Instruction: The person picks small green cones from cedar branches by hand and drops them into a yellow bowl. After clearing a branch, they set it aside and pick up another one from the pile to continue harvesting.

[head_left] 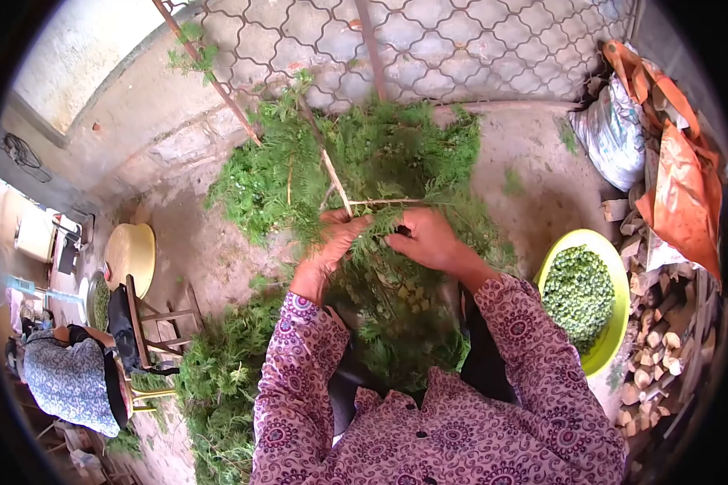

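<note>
My left hand is closed round the cut woody stem of a leafy evergreen branch, which points up and away from me. Close beside it, my right hand has its thumb and fingers pinched together at the branch's feathery green foliage. What lies between those fingertips is too small to make out. More evergreen sprigs lie across my lap below both hands. To my right stands a yellow-green basin holding many small round green cones or seeds.
Cut greenery is heaped ahead and at my left. Split firewood, a white sack and an orange sheet line the right. A metal lattice stands ahead. Another person sits bent over at far left, near a wooden chair.
</note>
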`<move>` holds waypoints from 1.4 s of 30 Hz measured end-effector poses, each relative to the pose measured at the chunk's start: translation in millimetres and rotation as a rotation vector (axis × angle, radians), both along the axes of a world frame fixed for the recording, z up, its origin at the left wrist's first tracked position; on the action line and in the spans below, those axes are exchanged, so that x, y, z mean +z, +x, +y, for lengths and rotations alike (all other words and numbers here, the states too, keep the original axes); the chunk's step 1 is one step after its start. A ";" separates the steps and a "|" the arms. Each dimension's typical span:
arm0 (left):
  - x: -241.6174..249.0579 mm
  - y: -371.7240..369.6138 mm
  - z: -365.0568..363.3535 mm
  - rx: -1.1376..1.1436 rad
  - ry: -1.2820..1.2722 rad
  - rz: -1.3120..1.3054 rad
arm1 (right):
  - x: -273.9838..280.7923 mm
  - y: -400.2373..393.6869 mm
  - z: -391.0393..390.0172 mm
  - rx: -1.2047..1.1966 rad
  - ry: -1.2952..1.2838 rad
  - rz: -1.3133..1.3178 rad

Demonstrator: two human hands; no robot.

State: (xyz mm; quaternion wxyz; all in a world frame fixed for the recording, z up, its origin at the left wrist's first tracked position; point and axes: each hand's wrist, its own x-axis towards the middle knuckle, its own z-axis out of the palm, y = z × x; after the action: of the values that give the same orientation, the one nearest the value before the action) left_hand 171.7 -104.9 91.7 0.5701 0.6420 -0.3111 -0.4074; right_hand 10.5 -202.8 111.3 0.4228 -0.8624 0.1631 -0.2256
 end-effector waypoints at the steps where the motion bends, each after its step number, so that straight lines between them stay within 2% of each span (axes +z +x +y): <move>1: -6.4 2.6 -2.2 -0.018 0.023 -0.012 | -2.0 -0.8 -2.0 0.002 -0.002 -0.004; 3: -13.3 3.7 -7.0 -0.054 0.066 -0.065 | -3.9 -3.2 -6.9 0.064 -0.173 0.040; 6: -5.7 -0.1 -10.2 -0.088 0.221 -0.168 | 2.4 -8.5 -9.9 0.066 -0.200 0.098; 8: -0.4 0.3 -9.3 -0.120 0.216 -0.219 | 13.7 -18.9 -18.6 0.065 -0.191 0.138; 10: 4.8 -1.2 -7.3 0.037 0.135 -0.136 | 27.3 -29.0 -23.0 0.066 -0.185 0.177; 12: 6.4 -2.0 -5.1 0.098 0.101 -0.112 | 37.4 -36.3 -23.4 0.064 0.800 0.045; 13: 8.5 -0.2 -6.1 0.067 0.160 -0.120 | 37.3 -37.6 -24.3 0.114 0.860 0.049; 15: 19.0 -5.8 -6.2 0.036 0.211 -0.079 | 32.8 -33.5 -18.8 0.120 0.853 0.083; 18: 7.6 -1.5 -11.0 0.042 0.234 -0.143 | 19.0 -21.6 -8.9 0.127 0.776 0.136; 20: 0.1 1.3 -12.1 0.028 0.195 -0.121 | 4.4 -14.3 -6.7 0.061 0.878 0.112; 22: 1.4 -2.9 -13.8 0.047 0.147 -0.143 | -12.1 -10.0 -7.3 0.039 0.785 0.088; 24: -2.4 -1.3 -14.3 0.041 0.169 -0.135 | -25.1 -6.2 -6.4 -0.017 0.411 0.085; 27: 8.7 -10.3 -13.5 0.046 0.088 -0.090 | -27.0 -4.3 -1.1 -0.009 0.355 0.204; 28: 10.0 -8.4 -13.4 0.048 0.084 -0.092 | -25.1 -3.2 1.6 -0.008 0.351 0.201; 30: 11.1 -6.1 -12.2 0.033 0.243 -0.078 | -19.8 -0.8 8.0 -0.029 0.443 0.048; 31: 9.1 -7.8 -12.5 0.034 0.242 -0.076 | -22.1 1.6 8.4 -0.029 0.442 0.049; 33: 4.1 -13.7 -13.4 0.060 0.032 0.021 | -28.3 7.0 9.4 0.000 0.574 -0.025; 34: 4.8 -14.1 -12.3 0.060 0.033 0.022 | -28.2 8.2 12.3 -0.001 0.575 -0.024; 36: 9.7 -14.8 -10.3 0.065 0.097 0.002 | -25.3 10.5 18.5 0.014 0.786 -0.137; 40: 16.0 -15.6 -5.6 0.060 0.148 -0.028 | -33.1 16.6 19.6 0.028 0.729 -0.124; 42: 17.7 -14.3 -4.3 0.019 0.257 -0.036 | -26.8 15.3 21.5 -0.034 0.681 -0.067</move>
State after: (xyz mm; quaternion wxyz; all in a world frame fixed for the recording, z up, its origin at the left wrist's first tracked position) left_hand 157.4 -109.2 109.3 0.4814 0.7198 -0.2604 -0.4270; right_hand 25.8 -181.3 84.5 0.6880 -0.6609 0.2293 -0.1934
